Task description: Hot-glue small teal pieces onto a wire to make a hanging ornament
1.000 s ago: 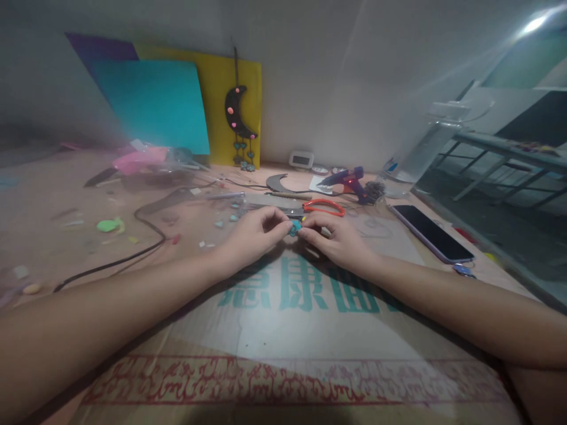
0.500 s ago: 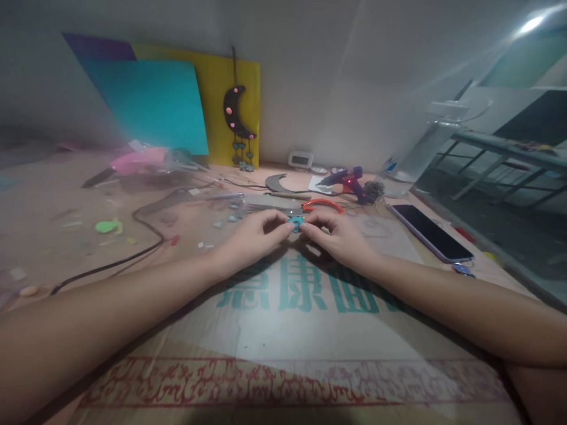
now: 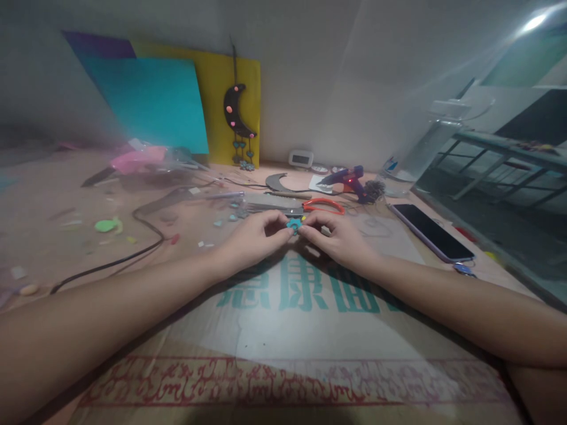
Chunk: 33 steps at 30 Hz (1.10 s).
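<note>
A small teal piece with a scalloped outline (image 3: 293, 225) is held up between both hands, above the printed board (image 3: 283, 336). My left hand (image 3: 261, 233) pinches its left side with thumb and fingers. On its right side my right hand (image 3: 334, 233) grips it between thumb and fingertips. Just behind the hands lie scissors with orange handles (image 3: 323, 205), their blades pointing left. Small light-blue pieces (image 3: 233, 218) are scattered to the left of the fingers.
A purple glue gun (image 3: 349, 177) with a red light lies at the back, near a grey crescent (image 3: 275, 181) and a white timer (image 3: 300, 159). To the right are a phone (image 3: 432, 232) and a clear bottle (image 3: 420, 150). A black cable (image 3: 110, 261) crosses the left side.
The teal piece has turned slightly between the fingertips and shows more of its scalloped outline. Both hands have stayed almost in place.
</note>
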{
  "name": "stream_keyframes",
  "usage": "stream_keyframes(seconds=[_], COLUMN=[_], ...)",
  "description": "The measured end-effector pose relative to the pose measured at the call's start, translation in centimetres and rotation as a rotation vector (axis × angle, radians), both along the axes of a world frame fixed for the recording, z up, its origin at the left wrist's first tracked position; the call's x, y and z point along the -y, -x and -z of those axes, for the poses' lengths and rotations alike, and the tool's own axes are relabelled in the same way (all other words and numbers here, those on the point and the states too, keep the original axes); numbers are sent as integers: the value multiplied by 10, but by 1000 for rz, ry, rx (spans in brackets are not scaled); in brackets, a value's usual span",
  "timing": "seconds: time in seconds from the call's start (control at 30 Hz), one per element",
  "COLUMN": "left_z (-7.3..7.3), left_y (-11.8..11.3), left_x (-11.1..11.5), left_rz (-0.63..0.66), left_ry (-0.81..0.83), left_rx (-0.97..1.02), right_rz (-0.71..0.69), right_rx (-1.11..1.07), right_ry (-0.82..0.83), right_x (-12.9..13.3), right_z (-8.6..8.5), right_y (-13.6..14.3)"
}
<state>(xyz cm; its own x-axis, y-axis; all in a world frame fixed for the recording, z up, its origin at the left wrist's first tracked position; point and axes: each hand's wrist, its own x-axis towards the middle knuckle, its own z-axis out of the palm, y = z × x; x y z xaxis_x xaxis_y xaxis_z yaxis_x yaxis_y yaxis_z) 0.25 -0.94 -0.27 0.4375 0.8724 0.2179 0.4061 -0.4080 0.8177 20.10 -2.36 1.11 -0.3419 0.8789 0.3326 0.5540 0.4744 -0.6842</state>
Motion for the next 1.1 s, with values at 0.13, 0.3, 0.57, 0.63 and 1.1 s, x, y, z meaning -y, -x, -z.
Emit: stream_keyframes(seconds=[0.13,0.3,0.57,0.63,1.1], left_z=[1,-5,-4,-3,-5], left_y=[1,-1,0,0,1], left_x=[0,2,1,1,-6], left_rz=[-10,12,6,5,-133], left_ry=[-25,45,4,-8,167], left_rx=[-24,33,28,15,292], right_rz=[9,10,15,21,50], right_rx=[9,20,14,9,9], right_ry=[17,-1,7,21,16], right_x=[0,0,0,1,1], right_z=[1,0,2,1,-2], right_y=[0,0,0,0,1])
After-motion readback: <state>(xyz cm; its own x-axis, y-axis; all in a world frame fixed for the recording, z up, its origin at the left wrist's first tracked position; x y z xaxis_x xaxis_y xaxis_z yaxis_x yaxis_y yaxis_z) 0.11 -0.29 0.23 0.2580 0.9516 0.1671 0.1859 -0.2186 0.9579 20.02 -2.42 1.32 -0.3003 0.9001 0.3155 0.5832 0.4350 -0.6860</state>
